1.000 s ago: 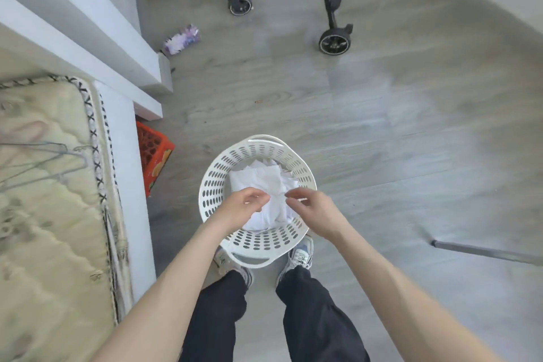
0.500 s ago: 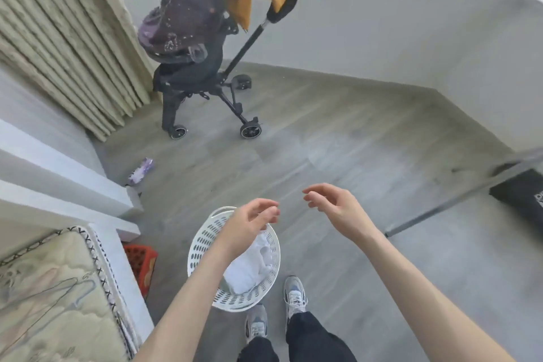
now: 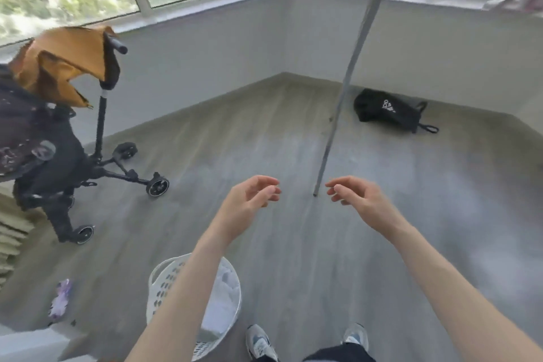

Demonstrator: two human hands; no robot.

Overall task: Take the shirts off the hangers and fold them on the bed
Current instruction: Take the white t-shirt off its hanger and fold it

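Our left hand (image 3: 249,203) and right hand (image 3: 357,200) hover empty, fingers loosely curled. White cloth (image 3: 223,294) lies in the basket (image 3: 160,282) by our feet; fabric (image 3: 517,4) at the top right edge may be a hung shirt. Light and limp, we judge, so we would grip it at the shoulders.

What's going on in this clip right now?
A person stands with left hand and right hand raised in front, both empty with loosely curled fingers. A white basket holding white cloth sits at their feet. A grey pole slants down ahead; a stroller and a black bag are nearby. No shirt or hanger is in hand.
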